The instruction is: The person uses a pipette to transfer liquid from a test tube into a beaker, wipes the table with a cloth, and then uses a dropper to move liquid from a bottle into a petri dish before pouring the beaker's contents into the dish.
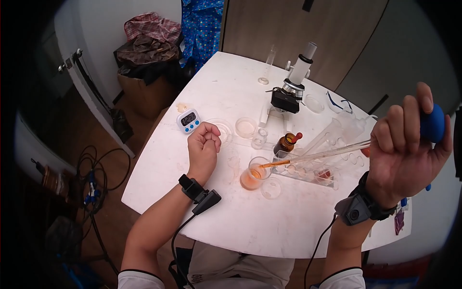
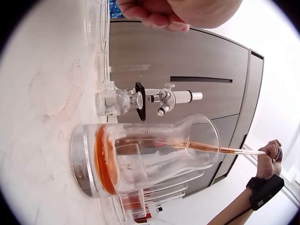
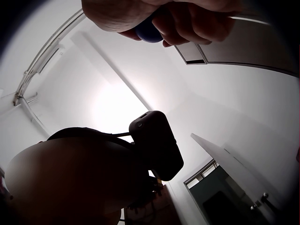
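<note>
My right hand (image 1: 402,139) is raised at the right and holds a blue rubber bulb (image 1: 432,124) on a long glass pipette (image 1: 332,151). The pipette slants down to the left, orange liquid in its lower part, its tip inside the mouth of a flared glass beaker (image 1: 254,174). Orange liquid (image 2: 105,159) covers the beaker's bottom. The beaker stands upright on the table. My left hand (image 1: 203,149) holds nothing, its fingers loosely curled, near a white timer (image 1: 188,121) with blue buttons. In the right wrist view the bulb (image 3: 149,33) shows between fingers and palm.
Behind the beaker stand a brown dropper bottle (image 1: 285,143) with a red top, a clear tube rack (image 1: 308,174) and a small glass bottle (image 1: 259,139). A microscope (image 1: 291,89), petri dishes (image 1: 246,127) and a glass cylinder (image 1: 269,62) are farther back on the white table (image 1: 231,216).
</note>
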A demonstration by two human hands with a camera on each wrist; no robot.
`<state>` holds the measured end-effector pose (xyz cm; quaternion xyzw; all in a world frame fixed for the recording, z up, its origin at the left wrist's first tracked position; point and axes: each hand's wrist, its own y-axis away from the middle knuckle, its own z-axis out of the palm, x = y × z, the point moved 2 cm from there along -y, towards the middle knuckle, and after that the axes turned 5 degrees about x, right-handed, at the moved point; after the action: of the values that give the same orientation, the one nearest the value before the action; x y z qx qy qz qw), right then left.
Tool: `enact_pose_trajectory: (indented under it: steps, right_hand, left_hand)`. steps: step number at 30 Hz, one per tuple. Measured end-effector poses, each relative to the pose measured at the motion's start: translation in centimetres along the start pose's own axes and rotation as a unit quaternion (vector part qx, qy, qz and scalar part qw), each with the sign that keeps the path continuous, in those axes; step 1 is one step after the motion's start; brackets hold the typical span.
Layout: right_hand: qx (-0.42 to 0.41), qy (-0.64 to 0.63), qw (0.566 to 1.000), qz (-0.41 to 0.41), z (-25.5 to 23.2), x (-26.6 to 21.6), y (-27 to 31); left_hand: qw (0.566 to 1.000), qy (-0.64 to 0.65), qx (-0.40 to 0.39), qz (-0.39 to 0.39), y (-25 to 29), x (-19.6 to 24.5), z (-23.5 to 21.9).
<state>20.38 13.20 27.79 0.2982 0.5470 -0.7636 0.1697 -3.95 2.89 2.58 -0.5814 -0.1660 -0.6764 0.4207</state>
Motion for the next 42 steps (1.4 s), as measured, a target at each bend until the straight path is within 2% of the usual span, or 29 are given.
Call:
enact_pose_trajectory:
  steps: [3,11,30,33,35,42]
  right_hand:
    - [-0.006,0.0,1.0,0.006,0.0,0.1,-0.1]
    - [-0.031,0.006,0.999,0.01,0.4,0.3,-0.3]
    - [-0.029,-0.001,0.999,0.018,1.7,0.0,-0.2]
    - [-0.029,0.0,0.999,0.019,1.6,-0.1,-0.3]
    - [-0.03,0.001,0.999,0.02,1.5,-0.1,-0.2]
    - [-0.02,0.006,1.0,0.017,1.0,-0.1,0.1]
  left_hand:
    - [1.0,0.024,0.005,0.002,-0.1,0.0,0.1]
    - [0.999,0.016,-0.044,0.0,0.2,0.2,0.7]
    - [0.998,0.022,-0.062,-0.024,0.8,-0.4,1.3]
    - [0.999,0.004,-0.044,-0.026,0.8,-0.5,1.3]
    - [0.997,-0.018,-0.072,-0.032,0.8,-0.6,1.3]
    - [0.994,-0.034,-0.081,-0.057,1.0,-0.8,1.6]
